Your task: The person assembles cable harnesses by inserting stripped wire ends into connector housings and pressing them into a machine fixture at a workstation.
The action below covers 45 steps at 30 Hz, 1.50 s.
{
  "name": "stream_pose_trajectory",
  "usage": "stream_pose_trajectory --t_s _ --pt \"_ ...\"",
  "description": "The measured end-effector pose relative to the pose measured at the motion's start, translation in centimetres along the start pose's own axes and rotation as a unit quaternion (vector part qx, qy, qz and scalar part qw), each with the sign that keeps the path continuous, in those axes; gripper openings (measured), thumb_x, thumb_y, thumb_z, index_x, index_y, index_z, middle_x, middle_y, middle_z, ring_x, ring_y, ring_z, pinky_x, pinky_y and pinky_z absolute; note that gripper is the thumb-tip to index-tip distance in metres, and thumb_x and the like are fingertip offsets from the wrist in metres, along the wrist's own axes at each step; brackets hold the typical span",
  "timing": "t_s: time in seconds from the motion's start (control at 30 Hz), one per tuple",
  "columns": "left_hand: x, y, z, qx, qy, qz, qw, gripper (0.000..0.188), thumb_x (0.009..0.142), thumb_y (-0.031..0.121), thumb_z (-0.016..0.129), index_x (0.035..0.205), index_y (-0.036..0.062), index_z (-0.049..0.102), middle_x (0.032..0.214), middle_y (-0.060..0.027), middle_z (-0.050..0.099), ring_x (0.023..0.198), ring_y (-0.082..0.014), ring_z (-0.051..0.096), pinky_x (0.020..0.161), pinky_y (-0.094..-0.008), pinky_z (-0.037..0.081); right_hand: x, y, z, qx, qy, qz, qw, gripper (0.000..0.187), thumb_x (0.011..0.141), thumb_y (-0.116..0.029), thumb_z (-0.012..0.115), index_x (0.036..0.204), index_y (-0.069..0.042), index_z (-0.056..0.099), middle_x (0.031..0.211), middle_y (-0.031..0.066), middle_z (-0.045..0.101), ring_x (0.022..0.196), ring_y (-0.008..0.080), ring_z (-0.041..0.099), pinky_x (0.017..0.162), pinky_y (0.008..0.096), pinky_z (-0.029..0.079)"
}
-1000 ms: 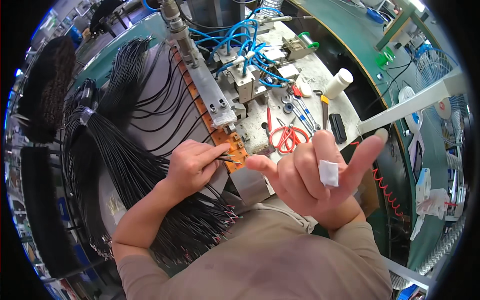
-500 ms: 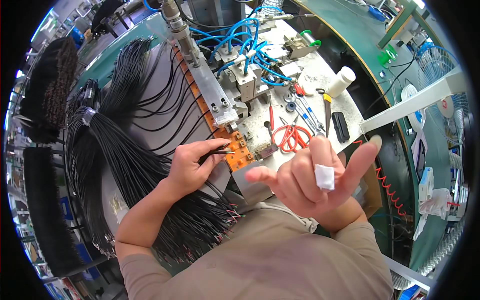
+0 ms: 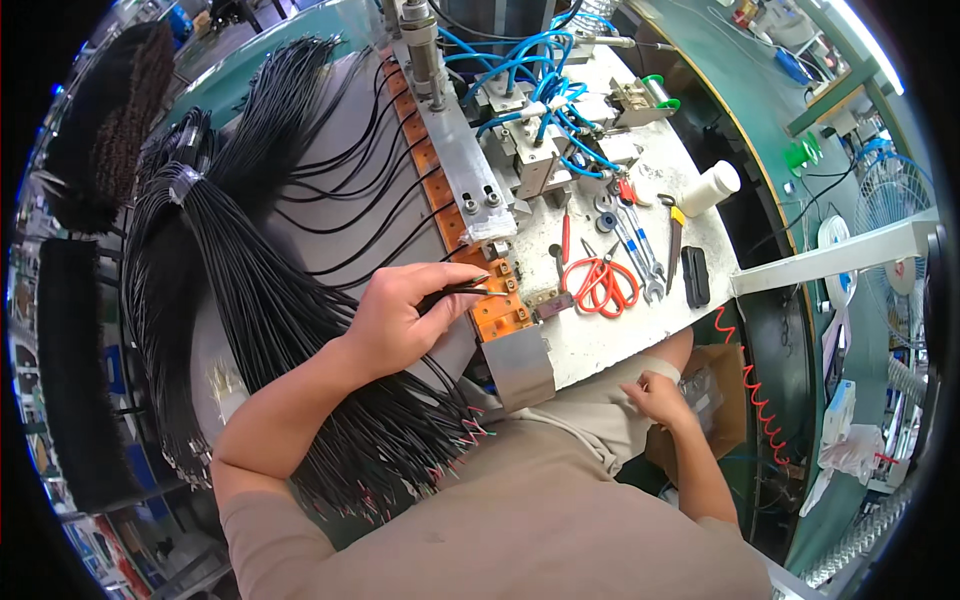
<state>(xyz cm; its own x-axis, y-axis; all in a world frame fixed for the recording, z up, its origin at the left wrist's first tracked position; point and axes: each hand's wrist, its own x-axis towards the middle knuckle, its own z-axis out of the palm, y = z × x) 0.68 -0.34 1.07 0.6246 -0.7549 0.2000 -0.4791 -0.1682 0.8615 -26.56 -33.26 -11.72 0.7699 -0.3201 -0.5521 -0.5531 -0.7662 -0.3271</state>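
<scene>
My left hand (image 3: 405,315) is closed in a pinch on black cables (image 3: 450,291). Their thin tips lie over the orange fixture block (image 3: 503,318) at the front end of the machine. Under my left forearm spreads a large bundle of black cables (image 3: 240,250), tied near its top, with stripped, coloured ends toward me. My right hand (image 3: 657,398) is low by my lap, beside a cardboard box (image 3: 728,400); its fingers are curled in and I see nothing in them.
On the white work plate (image 3: 600,350) lie red-handled scissors (image 3: 603,287), wrenches (image 3: 640,250), a yellow-handled knife (image 3: 675,240) and a black case (image 3: 695,277). A white bottle (image 3: 712,187) stands behind. Blue air hoses (image 3: 560,110) run over the machine. At right is a fan (image 3: 893,220).
My right hand has dropped from in front of the plate to beside my lap, and its stretched thumb and finger have drawn in. The left still pinches the cables; the view has shifted.
</scene>
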Motion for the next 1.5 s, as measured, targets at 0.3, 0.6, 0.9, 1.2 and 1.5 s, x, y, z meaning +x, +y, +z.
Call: stream_pose_trajectory --t_s 0.3,0.6,0.9,1.2,1.5 --pt "0.0 0.0 0.1 -0.106 -0.002 -0.129 0.986 0.022 0.094 0.004 0.061 0.114 -0.0030 0.066 0.088 -0.0077 0.073 0.064 -0.0094 0.063 0.061 -0.0256 0.052 -2.4 -8.0 -8.3 0.584 -0.219 -0.104 0.775 0.023 0.092 -0.023 0.070 0.085 -0.004 0.059 0.062 0.0024 0.058 0.055 0.0119 0.058 0.046 0.0302 0.045" --pt "0.1 0.0 0.1 -0.040 0.001 -0.073 0.997 0.020 0.097 0.004 0.059 0.115 -0.0043 0.064 0.093 -0.0083 0.072 0.074 -0.0094 0.066 0.071 -0.0237 0.053 2.9 -22.1 -5.7 0.231 0.291 -0.450 0.812 0.011 0.088 -0.004 0.071 0.096 0.000 0.064 0.065 0.0067 0.062 0.052 0.0161 0.057 0.047 0.0293 0.042" --pt "-0.2 0.2 0.0 -0.127 -0.005 -0.118 0.985 0.017 0.092 -0.002 0.064 0.109 -0.0048 0.064 0.095 -0.0075 0.072 0.085 -0.0123 0.069 0.077 -0.0262 0.056 3.0 -24.5 -5.4 0.258 0.321 -0.453 0.790 0.019 0.084 0.001 0.070 0.103 0.000 0.066 0.066 0.0055 0.065 0.057 0.0179 0.060 0.061 0.0306 0.044" --pt "0.0 0.1 0.1 -0.105 -0.017 -0.110 0.988 0.014 0.091 0.000 0.066 0.105 -0.0039 0.067 0.092 -0.0058 0.072 0.084 -0.0105 0.068 0.077 -0.0259 0.055 3.0 -24.3 -5.6 0.253 0.291 -0.445 0.808 0.014 0.086 -0.004 0.068 0.100 -0.003 0.064 0.067 0.0040 0.066 0.058 0.0198 0.061 0.068 0.0316 0.041" --pt "0.2 0.5 -0.4 -0.136 -0.044 -0.193 0.971 0.014 0.092 0.005 0.068 0.104 -0.0017 0.068 0.092 -0.0047 0.071 0.088 -0.0094 0.066 0.081 -0.0258 0.054 2.1 -24.4 -6.7 0.391 0.071 -0.322 0.859 0.010 0.096 -0.009 0.061 0.101 0.000 0.062 0.063 0.0007 0.065 0.055 0.0081 0.060 0.063 0.0246 0.046"
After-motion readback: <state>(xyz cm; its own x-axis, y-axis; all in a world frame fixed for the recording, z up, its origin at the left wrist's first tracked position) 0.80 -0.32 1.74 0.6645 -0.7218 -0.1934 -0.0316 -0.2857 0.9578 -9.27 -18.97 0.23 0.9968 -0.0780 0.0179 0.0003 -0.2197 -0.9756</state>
